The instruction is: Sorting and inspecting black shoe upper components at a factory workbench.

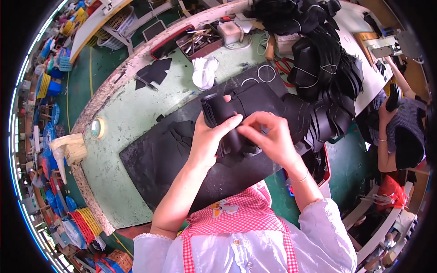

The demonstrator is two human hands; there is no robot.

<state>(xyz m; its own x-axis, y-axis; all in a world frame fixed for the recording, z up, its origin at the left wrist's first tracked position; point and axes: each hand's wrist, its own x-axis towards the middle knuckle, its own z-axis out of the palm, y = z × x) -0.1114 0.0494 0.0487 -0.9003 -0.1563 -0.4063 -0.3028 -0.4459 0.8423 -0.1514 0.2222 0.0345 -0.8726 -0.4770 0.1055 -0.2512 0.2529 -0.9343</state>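
Note:
A curled bundle of black sheet pieces (221, 109), leather-like in look, is in my left hand (205, 139). The left fingers wrap round it, with the thumb lying across its front. At the bundle's right side, my right hand (272, 133) is closed in a pinch beside the left thumb. Whatever sits between those right fingertips is too small to make out. Both hands are above a black board (200, 179) on the pale green table (109, 182). More flat black pieces (261, 98) lie just beyond the hands.
Banded stacks of black pieces (314, 68) crowd the far right. A white bundle (205, 73), a tool box (199, 42) and a tape roll (97, 128) lie on the table. A wooden block (75, 148) stands at its left edge. A co-worker (405, 123) is at right.

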